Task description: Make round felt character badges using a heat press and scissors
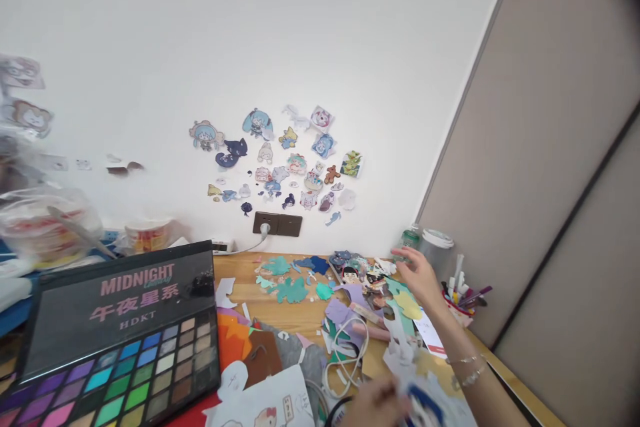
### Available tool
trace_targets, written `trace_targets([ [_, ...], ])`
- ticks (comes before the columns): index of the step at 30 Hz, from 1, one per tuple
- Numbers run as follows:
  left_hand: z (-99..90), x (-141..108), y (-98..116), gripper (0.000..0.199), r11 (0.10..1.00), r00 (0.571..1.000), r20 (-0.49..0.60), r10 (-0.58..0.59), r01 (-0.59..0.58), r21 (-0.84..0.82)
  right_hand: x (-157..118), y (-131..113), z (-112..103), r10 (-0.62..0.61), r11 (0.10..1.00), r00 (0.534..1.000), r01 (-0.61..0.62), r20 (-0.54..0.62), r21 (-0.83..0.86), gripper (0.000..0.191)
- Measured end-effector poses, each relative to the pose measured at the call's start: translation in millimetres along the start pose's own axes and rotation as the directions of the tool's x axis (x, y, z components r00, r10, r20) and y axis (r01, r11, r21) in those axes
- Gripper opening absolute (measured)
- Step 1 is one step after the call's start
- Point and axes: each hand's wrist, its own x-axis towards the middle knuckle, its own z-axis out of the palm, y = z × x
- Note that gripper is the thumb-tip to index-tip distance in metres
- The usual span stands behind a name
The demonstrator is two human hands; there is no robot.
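My right hand (416, 271) reaches over the back right of the desk with its fingers apart and nothing visible in them. Under and beside it lie paper scraps and small cut-outs, among them a black-haired face cut-out (350, 275). Low in the view, my left hand (376, 403) is smeared by motion, so its grip does not show. Right beside that hand is a paper drawing with dark blue parts (425, 407), also blurred; whether they touch is unclear. A white cable (345, 373) lies looped above the left hand.
An open eyeshadow palette (125, 340) stands at the left. Teal paper scraps (291, 289) lie on the wooden desk. A lidded cup (437, 250) and a pen holder (457, 307) stand at the right. Paper cut-outs stick to the wall around a power socket (277, 223).
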Motion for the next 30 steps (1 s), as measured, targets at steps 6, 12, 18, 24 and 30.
trace_targets([
  [6, -51.1, 5.7, 94.5, 0.038, 0.901, 0.711, -0.554, 0.433, -0.355, 0.248, -43.4, -78.8, 22.7, -0.035, 0.935, 0.984, -0.030, 0.176, 0.353, 0.031],
  [12, -69.4, -15.5, 129.1, 0.037, 0.785, 0.543, -0.567, 0.619, -0.419, 0.456, -86.3, -119.6, 67.9, -0.193, 0.781, 0.900, -0.102, 0.392, 0.617, 0.041],
  [18, -65.0, -18.0, 135.0, 0.036, 0.760, 0.617, -0.469, 0.632, -0.375, 0.531, -82.9, -107.5, 86.4, -0.205, 0.701, 0.895, -0.148, 0.396, 0.697, 0.033],
  [24, -82.1, -15.7, 135.6, 0.034, 0.776, 0.589, -0.507, 0.630, -0.459, 0.432, -77.4, -100.6, 89.9, -0.036, 0.505, 0.891, -0.374, 0.452, 0.778, 0.038],
  [30, -91.6, -8.8, 129.0, 0.063, 0.761, 0.560, -0.525, 0.641, -0.552, 0.341, -82.7, -99.0, 105.5, 0.010, 0.348, 0.871, -0.463, 0.490, 0.815, 0.037],
])
